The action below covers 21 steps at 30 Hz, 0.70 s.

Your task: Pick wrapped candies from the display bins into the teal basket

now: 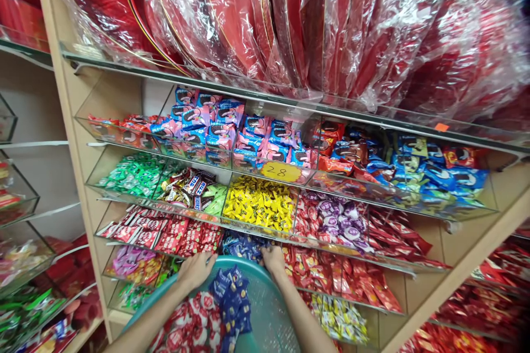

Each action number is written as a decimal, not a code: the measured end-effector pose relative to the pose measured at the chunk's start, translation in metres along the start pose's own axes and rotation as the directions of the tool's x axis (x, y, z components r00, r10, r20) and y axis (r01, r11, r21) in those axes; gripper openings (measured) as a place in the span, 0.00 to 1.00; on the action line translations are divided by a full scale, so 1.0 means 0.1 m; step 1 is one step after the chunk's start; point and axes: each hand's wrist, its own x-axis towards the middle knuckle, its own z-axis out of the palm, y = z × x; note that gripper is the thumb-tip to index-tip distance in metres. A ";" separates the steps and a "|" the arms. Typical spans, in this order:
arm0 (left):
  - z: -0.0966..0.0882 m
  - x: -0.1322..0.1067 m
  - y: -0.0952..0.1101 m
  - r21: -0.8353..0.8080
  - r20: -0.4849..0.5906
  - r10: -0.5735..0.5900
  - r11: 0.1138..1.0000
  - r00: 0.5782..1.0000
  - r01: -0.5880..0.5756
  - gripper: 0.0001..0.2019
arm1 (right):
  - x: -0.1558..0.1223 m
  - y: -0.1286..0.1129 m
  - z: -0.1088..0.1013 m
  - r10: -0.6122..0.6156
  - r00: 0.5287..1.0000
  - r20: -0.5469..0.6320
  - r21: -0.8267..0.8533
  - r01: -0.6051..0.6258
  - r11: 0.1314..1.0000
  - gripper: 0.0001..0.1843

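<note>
A green plastic basket (265, 300) is in front of the shelves, with red-and-white wrapped candies (194, 320) and dark blue wrapped candies (232, 300) inside. My left hand (197, 269) is closed over the basket's far left rim. Beyond the rim, my right hand (273, 259) reaches into a shelf compartment of blue wrapped candies (242, 245). Its fingers are curled among the packets at the compartment's right side; their tips are hidden, and I cannot make out what they hold.
Clear-walled shelf bins hold yellow candies (260, 204), green candies (132, 176), red packets (186, 237) and purple candies (342, 220). A yellow price tag (281, 171) reads 28. Plastic-wrapped red round items (236, 16) fill the top shelf. Wooden side panels (70, 138) flank the unit.
</note>
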 end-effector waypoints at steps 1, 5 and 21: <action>0.00 0.00 0.01 0.004 0.006 0.002 1.000 1.000 -0.002 0.28 | -0.03 0.00 -0.03 -0.010 1.000 0.004 0.029 0.010 1.000 0.18; 0.00 0.02 0.03 0.017 0.011 -0.005 1.000 1.000 0.005 0.28 | -0.16 0.00 -0.12 -0.062 0.998 0.004 0.186 0.060 0.981 0.19; 0.00 0.02 0.07 0.001 0.008 -0.010 1.000 1.000 0.010 0.27 | -0.83 0.23 -0.01 -0.496 0.737 0.460 0.405 0.323 0.855 0.21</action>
